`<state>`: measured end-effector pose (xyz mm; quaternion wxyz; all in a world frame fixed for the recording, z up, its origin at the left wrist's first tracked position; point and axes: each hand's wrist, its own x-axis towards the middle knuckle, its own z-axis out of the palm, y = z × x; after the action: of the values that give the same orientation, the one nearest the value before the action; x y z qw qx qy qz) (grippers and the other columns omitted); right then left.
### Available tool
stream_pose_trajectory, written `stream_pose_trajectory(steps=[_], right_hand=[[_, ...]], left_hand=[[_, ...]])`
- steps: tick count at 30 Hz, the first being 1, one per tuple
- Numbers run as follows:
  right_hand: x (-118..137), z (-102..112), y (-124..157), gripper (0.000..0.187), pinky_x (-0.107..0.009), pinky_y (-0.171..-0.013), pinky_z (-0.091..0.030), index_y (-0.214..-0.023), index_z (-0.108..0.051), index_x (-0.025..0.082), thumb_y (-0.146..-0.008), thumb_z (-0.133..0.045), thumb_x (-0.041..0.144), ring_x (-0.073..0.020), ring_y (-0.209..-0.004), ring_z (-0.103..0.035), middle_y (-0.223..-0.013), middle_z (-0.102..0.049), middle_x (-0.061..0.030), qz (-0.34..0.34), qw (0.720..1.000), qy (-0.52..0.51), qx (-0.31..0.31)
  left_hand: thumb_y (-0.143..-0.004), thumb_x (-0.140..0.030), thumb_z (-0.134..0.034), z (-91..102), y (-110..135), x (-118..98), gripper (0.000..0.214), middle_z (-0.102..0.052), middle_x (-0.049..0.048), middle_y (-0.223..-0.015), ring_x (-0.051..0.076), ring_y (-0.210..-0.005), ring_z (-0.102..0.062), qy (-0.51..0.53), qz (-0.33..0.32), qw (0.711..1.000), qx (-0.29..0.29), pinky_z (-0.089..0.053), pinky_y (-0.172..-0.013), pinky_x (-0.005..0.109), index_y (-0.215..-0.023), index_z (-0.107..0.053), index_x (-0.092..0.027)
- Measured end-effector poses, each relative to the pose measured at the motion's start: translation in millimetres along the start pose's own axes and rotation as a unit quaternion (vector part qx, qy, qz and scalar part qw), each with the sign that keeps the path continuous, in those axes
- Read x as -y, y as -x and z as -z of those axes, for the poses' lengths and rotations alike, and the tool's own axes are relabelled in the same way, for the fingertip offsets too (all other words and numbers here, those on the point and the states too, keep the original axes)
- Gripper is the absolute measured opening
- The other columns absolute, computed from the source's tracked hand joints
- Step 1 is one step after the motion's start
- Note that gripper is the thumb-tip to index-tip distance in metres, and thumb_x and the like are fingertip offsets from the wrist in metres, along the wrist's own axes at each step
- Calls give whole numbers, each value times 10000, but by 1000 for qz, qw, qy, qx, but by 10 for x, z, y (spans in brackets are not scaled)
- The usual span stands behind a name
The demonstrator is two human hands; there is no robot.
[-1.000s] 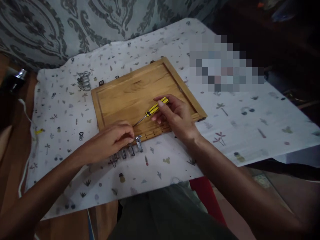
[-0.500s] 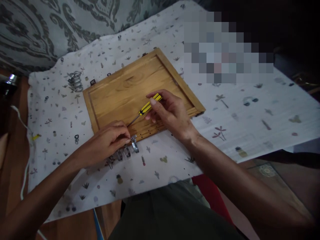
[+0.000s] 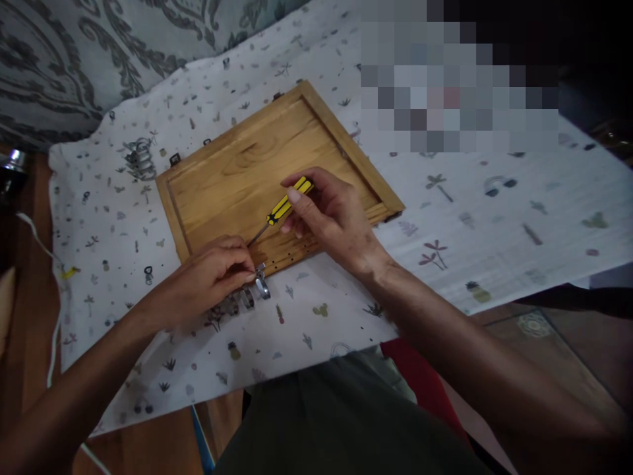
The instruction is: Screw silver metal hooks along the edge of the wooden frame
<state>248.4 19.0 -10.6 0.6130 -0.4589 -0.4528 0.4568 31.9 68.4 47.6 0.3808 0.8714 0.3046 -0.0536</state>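
My right hand [image 3: 336, 218] holds a yellow and black screwdriver [image 3: 288, 201] by its handle, thumb on top. The shaft slants down left, and its tip is hidden behind my left fingers. My left hand [image 3: 217, 274] is closed in a pinch, with thumb and fingertips at a shiny curved metal clip [image 3: 262, 285] on the near edge of a framed wooden panel [image 3: 237, 175]. More such clips [image 3: 246, 298] line that edge, partly covered by my left hand. Small dark holes run along the edge to the right of the clips.
A patterned white cloth [image 3: 306, 310] covers the table. Several loose metal clips [image 3: 140, 159] lie in a cluster beyond the panel's left corner. Small dark fittings [image 3: 175, 159] stick out at the panel's far edge. A white cable [image 3: 53, 343] hangs at left. The upper right is pixelated.
The whole view has shifted slightly. My hands, the screwdriver and the panel keep nearly the same places relative to one another.
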Motion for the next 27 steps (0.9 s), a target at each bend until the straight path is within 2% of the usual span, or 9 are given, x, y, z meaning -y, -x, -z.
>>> stream_pose_trajectory(steps=[8,15,20,27], right_hand=[[-19,-5,-8,457,-262,-470,-479,-963,-585,264,-842,-685,694,-141,-568,-663,-722,-654,21,1,1000,-4,2],[-36,-4,-17,515,-274,-495,-505,-948,-578,270,-801,-679,753,-144,-569,-661,-717,-648,31,-2,1000,2,-2],[-45,-3,-19,507,-274,-486,-501,-959,-589,263,-814,-676,741,-143,-576,-669,-758,-657,15,5,1000,1,-1],[-47,-8,-22,513,-265,-465,-495,-946,-575,265,-803,-679,747,-131,-562,-662,-750,-660,25,8,1000,-2,-1]], left_hand=[[-969,-346,-545,8,-18,-14,234,-615,22,-866,188,-861,-593,-9,6,1000,5,-466,-794,316,-806,-645,-211],[-975,-344,-550,10,-27,-32,250,-630,25,-864,188,-850,-608,-10,5,1000,1,-478,-792,320,-798,-657,-204],[-947,-327,-583,9,-51,-28,227,-622,16,-821,181,-811,-605,-7,0,1000,-7,-456,-764,313,-771,-655,-202],[-903,-325,-608,-3,-83,-48,183,-622,-4,-778,151,-718,-582,25,26,999,-7,-443,-684,282,-771,-629,-200]])
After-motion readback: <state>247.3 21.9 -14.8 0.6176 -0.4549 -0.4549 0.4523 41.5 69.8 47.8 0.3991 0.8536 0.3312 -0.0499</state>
